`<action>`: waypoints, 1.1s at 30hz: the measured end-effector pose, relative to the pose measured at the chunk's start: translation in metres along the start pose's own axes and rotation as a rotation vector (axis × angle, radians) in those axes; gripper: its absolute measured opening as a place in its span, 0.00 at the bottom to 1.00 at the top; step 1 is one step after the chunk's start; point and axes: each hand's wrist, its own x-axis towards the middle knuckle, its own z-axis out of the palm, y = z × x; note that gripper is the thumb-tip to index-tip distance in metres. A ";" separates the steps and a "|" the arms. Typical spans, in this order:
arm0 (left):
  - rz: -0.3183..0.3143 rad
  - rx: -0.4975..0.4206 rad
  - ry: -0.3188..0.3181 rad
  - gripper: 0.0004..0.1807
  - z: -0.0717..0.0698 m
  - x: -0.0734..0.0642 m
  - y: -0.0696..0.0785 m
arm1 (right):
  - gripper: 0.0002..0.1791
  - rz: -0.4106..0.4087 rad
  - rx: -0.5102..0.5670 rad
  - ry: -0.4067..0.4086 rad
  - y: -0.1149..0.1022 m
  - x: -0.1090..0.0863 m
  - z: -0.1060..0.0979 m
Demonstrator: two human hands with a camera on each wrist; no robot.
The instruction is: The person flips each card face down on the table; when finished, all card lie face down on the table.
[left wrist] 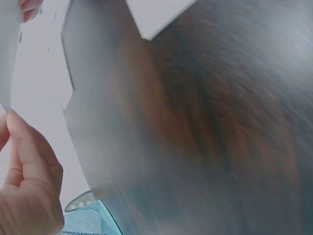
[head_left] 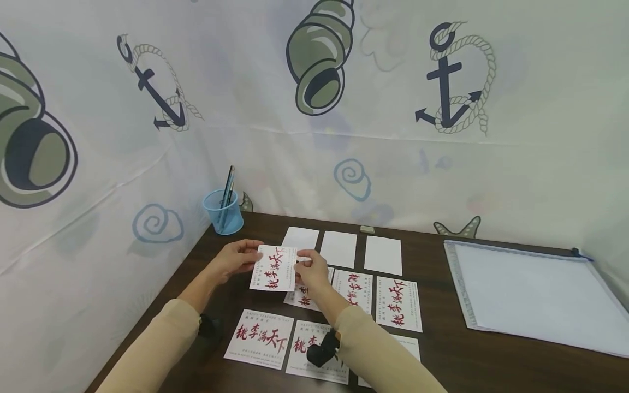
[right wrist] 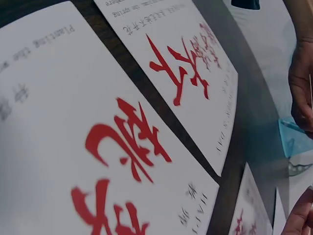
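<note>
Both hands hold one white card printed with red Chinese characters, raised above the table. My left hand pinches its upper left edge between thumb and fingers. At the opposite edge, my right hand grips it the same way. Below the right hand lies another printed card, partly covered. In the left wrist view the held card appears almost edge-on above the left fingertips. Printed cards fill much of the right wrist view.
Three blank cards form the back row on the dark table. Printed cards make up two nearer rows. A blue pen cup stands back left, a small eraser-like block behind the cards, and a white board right.
</note>
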 end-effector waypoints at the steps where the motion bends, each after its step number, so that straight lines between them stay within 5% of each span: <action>1: 0.006 -0.042 -0.015 0.24 0.000 0.001 0.002 | 0.16 0.002 0.012 -0.006 -0.001 0.000 -0.002; 4: 0.040 -0.113 -0.045 0.23 0.001 0.002 0.007 | 0.14 -0.016 0.009 0.004 -0.003 0.000 -0.008; 7: 0.085 -0.131 -0.008 0.21 0.006 0.000 0.015 | 0.12 -0.090 -0.034 0.054 -0.004 -0.002 -0.011; 13: 0.210 -0.039 0.150 0.17 0.022 -0.007 0.036 | 0.09 -0.358 -0.213 0.027 -0.012 -0.014 -0.001; 18: 0.304 0.018 0.259 0.14 0.040 -0.012 0.056 | 0.11 -0.501 -0.271 -0.004 -0.016 -0.022 0.009; 24: 0.348 0.020 0.272 0.14 0.052 -0.018 0.071 | 0.09 -0.647 -0.347 0.084 -0.015 -0.020 0.005; 28: 0.382 0.028 0.255 0.18 0.052 -0.017 0.069 | 0.07 -0.657 -0.323 0.141 -0.017 -0.017 -0.001; 33: 0.340 0.186 0.379 0.21 0.045 -0.016 0.052 | 0.07 -0.500 -0.195 0.224 -0.018 -0.015 -0.007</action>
